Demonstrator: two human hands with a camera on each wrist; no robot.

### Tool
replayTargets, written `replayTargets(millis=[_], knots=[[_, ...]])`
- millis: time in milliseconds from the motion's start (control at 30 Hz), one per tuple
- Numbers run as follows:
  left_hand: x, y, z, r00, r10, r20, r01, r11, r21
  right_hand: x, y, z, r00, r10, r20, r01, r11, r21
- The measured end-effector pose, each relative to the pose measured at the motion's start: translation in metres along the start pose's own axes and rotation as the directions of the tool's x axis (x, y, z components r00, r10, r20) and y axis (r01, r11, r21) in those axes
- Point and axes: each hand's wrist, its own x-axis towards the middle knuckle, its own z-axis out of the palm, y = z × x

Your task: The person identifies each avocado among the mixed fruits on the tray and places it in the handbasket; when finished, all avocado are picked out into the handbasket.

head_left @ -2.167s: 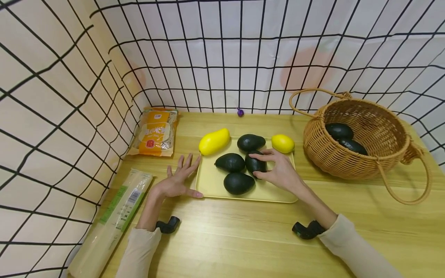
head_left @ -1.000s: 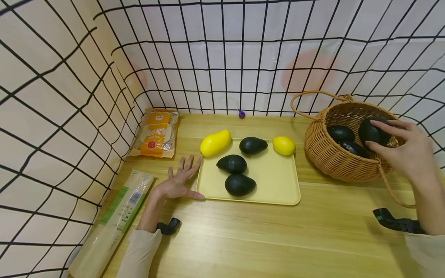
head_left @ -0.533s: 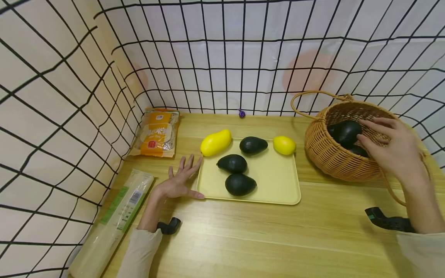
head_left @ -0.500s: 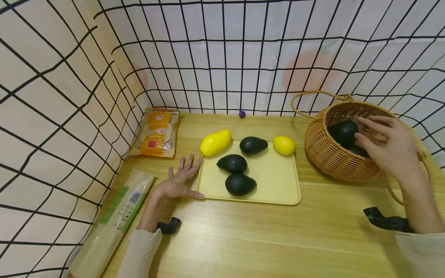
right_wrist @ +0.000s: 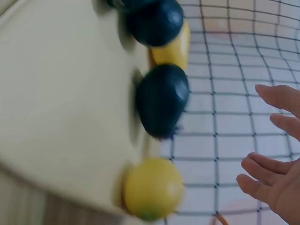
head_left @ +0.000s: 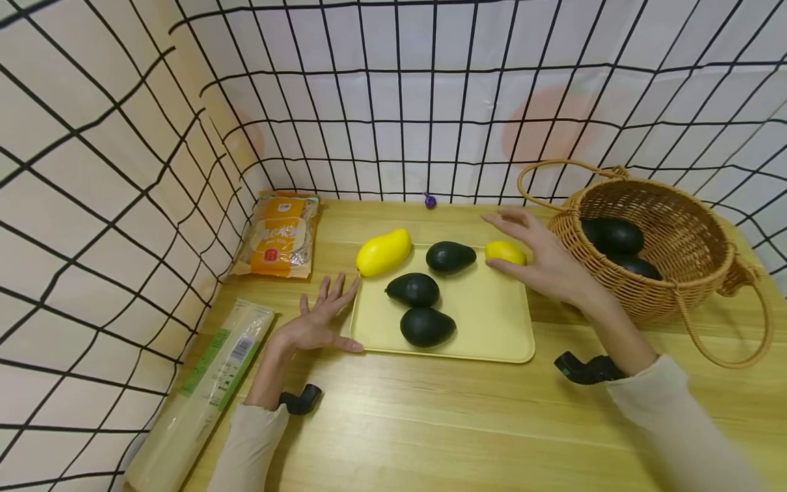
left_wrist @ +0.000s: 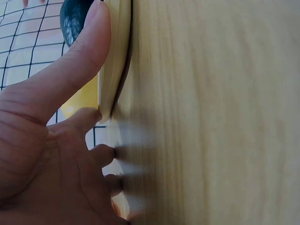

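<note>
My right hand (head_left: 550, 263) hovers at the lemon (head_left: 505, 252), fingers spread apart from the thumb, holding nothing. In the right wrist view, a gap shows between this hand (right_wrist: 276, 183) and the lemon (right_wrist: 153, 188). Fingers splayed, my left hand (head_left: 316, 324) rests at the left edge of the yellow tray (head_left: 492, 328); its thumb (left_wrist: 89, 44) lies along the rim. Three dark avocados (head_left: 428, 326) are on the tray, and a yellow mango (head_left: 384, 253) lies at its back left corner. The wicker basket (head_left: 645, 301) on the right holds dark avocados (head_left: 617, 236).
An orange-labelled food packet (head_left: 279, 236) lies at the back left. In front of it is a long clear pack (head_left: 209, 389) with a green label. A small purple wrapped candy (head_left: 430, 201) sits by the black wire grid (head_left: 399, 123). The basket's handle (head_left: 759, 335) sticks out rightward.
My right hand carried an avocado from the tray into the basket, let go of it there, and came back left to the lemon. The left hand stayed in place.
</note>
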Motion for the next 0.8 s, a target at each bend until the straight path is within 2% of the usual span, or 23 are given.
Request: replayTargets(millis=[167,267,433,633,800], knots=[[0.000,0.001,0.000,1.000,-0.001,0.001,0.001,1.000,-0.001,0.021,0.006,0.028,0.989,-0.009,0.149,-0.003,0.997,0.077],[0.000,0.001,0.000,1.000,-0.002,0.002,0.002,1.000,-0.005,0.030,0.010,0.040,0.980,-0.041,0.194,0.019,0.993,0.112],[0.001,0.002,0.000,1.000,-0.005,0.003,0.005,1.000,-0.001,0.041,0.016,0.055,0.974,-0.060,0.219,0.030,0.990,0.137],[0.002,0.002,0.000,1.000,-0.006,0.003,0.006,1.000,-0.002,0.051,0.020,0.067,0.968,-0.046,0.247,0.020,0.994,0.105],[0.001,0.002,0.000,1.000,-0.008,0.006,0.008,1.000,-0.006,0.054,0.021,0.072,0.963,-0.073,0.258,0.061,0.997,0.055]])
